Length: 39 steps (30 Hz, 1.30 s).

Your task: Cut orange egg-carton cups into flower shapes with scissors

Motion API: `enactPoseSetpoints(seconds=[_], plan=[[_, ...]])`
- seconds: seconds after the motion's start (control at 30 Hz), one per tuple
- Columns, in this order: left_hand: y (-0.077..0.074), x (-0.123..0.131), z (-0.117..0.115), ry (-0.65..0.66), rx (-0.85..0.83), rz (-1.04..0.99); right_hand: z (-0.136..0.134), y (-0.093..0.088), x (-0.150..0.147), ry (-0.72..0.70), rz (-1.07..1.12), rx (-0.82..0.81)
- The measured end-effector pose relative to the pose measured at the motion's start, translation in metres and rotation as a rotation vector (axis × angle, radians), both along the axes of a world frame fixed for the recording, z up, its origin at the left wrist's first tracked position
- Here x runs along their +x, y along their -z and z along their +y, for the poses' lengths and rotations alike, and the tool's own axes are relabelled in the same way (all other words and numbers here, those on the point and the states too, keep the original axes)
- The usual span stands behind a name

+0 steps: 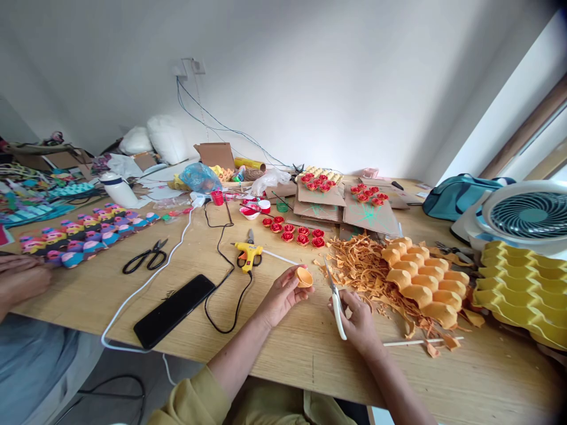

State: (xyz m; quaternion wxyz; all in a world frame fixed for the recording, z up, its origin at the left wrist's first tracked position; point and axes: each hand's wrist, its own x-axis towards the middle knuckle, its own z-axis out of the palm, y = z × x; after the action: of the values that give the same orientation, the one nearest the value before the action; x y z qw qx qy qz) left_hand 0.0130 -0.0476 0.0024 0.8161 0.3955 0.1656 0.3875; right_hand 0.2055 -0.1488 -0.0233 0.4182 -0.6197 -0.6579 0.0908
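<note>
Between the fingers of my left hand [286,294] is a small orange cup [304,277], its opening turned up toward me. To its right, my right hand [355,321] grips white-handled scissors [335,298], with the blades pointing up and away from me. The scissors and the cup are apart. Beyond the scissors lies a heap of orange scraps [358,265], with an orange egg tray [425,277] beside it. Several red paper flowers [302,239] stand on the table behind my left hand.
A yellow glue gun [248,255], black scissors [148,258] and a phone [174,311] lie left of my hands. Cables cross the table [283,348]. At the right are a yellow tray [522,289] and a fan [531,212]. Another person's hand [26,277] rests at the far left.
</note>
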Motion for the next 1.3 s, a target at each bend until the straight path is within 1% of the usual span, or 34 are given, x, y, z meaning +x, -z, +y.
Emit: enactPoseSetpoints(seconds=[0.17,0.27,0.37,0.5,0.63,0.87,1.1,1.3], plan=[[0.004,-0.001,0.003,0.044,-0.072,-0.054,0.0,-0.002,-0.002,-0.012,-0.004,-0.012],[0.007,-0.002,0.004,0.049,-0.098,-0.062,-0.001,-0.003,-0.003,-0.02,-0.016,-0.005],[0.005,-0.003,0.004,0.066,-0.135,-0.071,-0.001,-0.003,-0.003,-0.042,-0.026,-0.002],[0.0,-0.004,0.002,0.098,-0.184,-0.125,-0.001,-0.004,-0.002,-0.06,-0.031,0.0],[-0.003,-0.004,0.001,0.124,-0.196,-0.15,-0.002,-0.007,-0.004,-0.07,-0.037,0.016],[0.002,-0.004,0.004,0.151,-0.245,-0.151,-0.001,-0.008,-0.004,-0.061,-0.025,0.02],[0.002,-0.006,0.003,0.122,-0.18,-0.136,-0.001,-0.009,-0.004,-0.059,-0.018,0.018],[0.005,-0.005,0.007,0.148,-0.266,-0.153,-0.002,-0.01,-0.004,-0.051,-0.011,0.012]])
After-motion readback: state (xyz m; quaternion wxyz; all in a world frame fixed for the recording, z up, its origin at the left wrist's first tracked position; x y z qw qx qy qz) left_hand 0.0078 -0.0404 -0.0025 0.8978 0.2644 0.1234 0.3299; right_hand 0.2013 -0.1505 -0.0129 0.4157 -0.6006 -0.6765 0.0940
